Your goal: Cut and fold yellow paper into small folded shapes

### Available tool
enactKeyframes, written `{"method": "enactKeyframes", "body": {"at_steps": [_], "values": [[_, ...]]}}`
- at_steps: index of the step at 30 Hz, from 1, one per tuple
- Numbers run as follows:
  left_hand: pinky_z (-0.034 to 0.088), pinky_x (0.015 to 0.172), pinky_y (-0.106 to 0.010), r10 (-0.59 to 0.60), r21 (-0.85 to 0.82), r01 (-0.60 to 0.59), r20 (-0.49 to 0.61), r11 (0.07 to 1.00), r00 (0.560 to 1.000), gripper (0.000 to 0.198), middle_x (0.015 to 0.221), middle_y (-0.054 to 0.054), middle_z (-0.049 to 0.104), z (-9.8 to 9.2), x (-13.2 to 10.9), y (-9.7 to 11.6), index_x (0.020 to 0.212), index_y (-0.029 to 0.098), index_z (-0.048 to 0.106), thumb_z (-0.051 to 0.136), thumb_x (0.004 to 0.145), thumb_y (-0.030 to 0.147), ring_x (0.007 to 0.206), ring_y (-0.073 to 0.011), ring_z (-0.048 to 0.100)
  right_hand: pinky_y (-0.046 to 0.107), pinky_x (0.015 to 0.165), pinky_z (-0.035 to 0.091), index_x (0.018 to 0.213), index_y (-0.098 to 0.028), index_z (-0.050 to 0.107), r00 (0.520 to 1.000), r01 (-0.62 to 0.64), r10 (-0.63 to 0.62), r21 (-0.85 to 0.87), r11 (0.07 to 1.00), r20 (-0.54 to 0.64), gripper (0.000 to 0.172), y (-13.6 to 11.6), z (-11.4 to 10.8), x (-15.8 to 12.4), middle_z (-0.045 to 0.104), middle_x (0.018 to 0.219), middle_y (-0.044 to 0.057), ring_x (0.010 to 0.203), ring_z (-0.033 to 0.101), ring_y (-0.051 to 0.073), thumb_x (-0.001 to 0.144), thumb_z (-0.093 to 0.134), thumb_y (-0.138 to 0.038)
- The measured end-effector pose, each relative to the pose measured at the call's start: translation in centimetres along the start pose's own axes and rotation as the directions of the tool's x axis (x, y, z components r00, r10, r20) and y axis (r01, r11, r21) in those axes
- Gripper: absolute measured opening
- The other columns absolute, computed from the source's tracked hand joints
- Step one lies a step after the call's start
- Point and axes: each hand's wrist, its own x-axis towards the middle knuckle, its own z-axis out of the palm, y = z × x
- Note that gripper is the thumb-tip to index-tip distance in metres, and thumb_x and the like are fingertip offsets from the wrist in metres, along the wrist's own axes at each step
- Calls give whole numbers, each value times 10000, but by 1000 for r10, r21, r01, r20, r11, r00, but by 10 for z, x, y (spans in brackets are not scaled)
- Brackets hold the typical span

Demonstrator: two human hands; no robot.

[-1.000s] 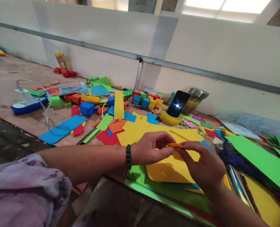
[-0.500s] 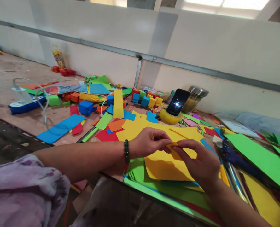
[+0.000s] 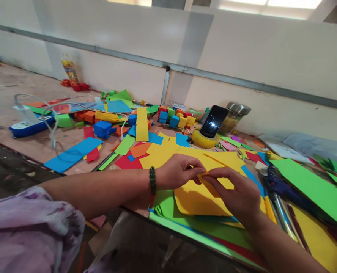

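Between my two hands is a small yellow paper piece (image 3: 211, 185), pinched at its upper end by both. My left hand (image 3: 182, 171), below a green bead bracelet (image 3: 152, 181) on the wrist, grips its left edge with thumb and forefinger. My right hand (image 3: 237, 189) holds the same piece from the right, its fingertips close to the left ones. Under the hands lie large yellow sheets (image 3: 197, 204) on top of green sheets (image 3: 168, 208) at the table's front edge.
A phone (image 3: 214, 121) leans on a yellow roll of tape (image 3: 204, 139), beside a lidded jar (image 3: 235, 115). Small coloured paper cubes (image 3: 174, 121) stand behind. A blue-handled tool (image 3: 282, 185) lies at right, a blue strip (image 3: 73, 154) at left, a bottle (image 3: 69, 69) farther back.
My right hand has shifted slightly left, closer to my left hand. The yellow piece has moved a little left and shows more of its length below the fingertips.
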Motion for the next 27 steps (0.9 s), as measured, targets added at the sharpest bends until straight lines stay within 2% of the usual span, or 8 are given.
{"method": "enactKeyframes", "body": {"at_steps": [4,10,17,20,23,25,27], "values": [[487,555,-153,101,116,-101,7,988,995,162,768,-50,678,1,-2,-1,832,109,634,537,909,214,644,-123,708,233,535,540,751,-233,664,998,-67,67,19,998,-3,121,0,1,-2,723,656,-21,555,676,143,813,709,-326],[478,551,-139,207,214,-201,-5,956,978,150,844,-51,663,2,-4,-5,872,108,615,505,927,194,627,-101,704,234,514,535,739,-215,670,970,-241,239,50,969,45,220,-3,1,-1,712,632,-3,531,653,141,805,696,-423],[468,518,-131,230,313,-230,37,922,973,152,863,-50,660,2,-6,-4,913,120,632,482,919,147,596,-75,674,207,475,490,696,-202,645,959,-279,264,161,947,107,227,-5,-2,3,668,591,-7,499,604,120,819,684,-388],[472,506,-135,178,263,-182,40,948,983,159,893,-56,664,2,-5,-3,913,115,647,489,896,111,583,-76,674,200,481,474,694,-201,632,962,-262,247,143,954,114,214,-4,-1,2,642,579,-17,496,581,109,836,665,-358],[502,530,-161,92,101,-93,19,991,996,177,944,-82,682,1,-3,0,982,109,663,517,882,117,609,-94,685,203,492,467,704,-203,628,965,-256,248,123,959,82,198,-1,-1,-2,630,584,-22,504,570,106,849,651,-336],[530,572,-186,67,-49,-67,-12,997,998,224,1040,-108,682,0,-2,2,1056,112,650,610,839,152,645,-101,686,206,505,470,735,-207,627,963,-269,270,129,955,5,159,1,-1,-6,638,620,-22,528,577,106,854,647,-311],[534,586,-197,40,-167,-44,-32,985,999,329,1049,-113,682,1,-1,3,1049,108,642,737,748,202,658,-103,677,210,536,484,774,-215,624,953,-269,285,147,952,-102,104,3,0,-9,648,671,-21,575,593,109,856,647,-275]]}}
